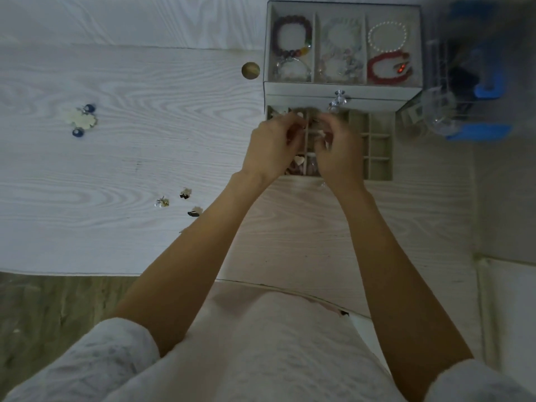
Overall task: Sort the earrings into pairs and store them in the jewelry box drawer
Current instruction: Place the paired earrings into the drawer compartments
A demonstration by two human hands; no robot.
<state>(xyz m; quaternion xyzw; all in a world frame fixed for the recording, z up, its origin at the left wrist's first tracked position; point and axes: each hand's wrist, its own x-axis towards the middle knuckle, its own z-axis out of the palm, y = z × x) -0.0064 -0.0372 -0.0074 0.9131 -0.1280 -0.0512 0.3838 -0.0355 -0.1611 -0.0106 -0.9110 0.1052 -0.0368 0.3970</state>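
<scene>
Both hands, left (pixel 271 146) and right (pixel 339 152), hover curled over the drawer (pixel 377 146); grasp unclear.

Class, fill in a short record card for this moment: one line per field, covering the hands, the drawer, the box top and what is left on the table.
left hand: over the open drawer, fingers curled; what it holds is hidden
right hand: over the drawer too, fingers curled
drawer: pulled out, gridded; right cells bare
jewelry box top: three compartments holding bracelets
blue drop earrings: far left on the table
small earrings: loose near the left forearm
</scene>
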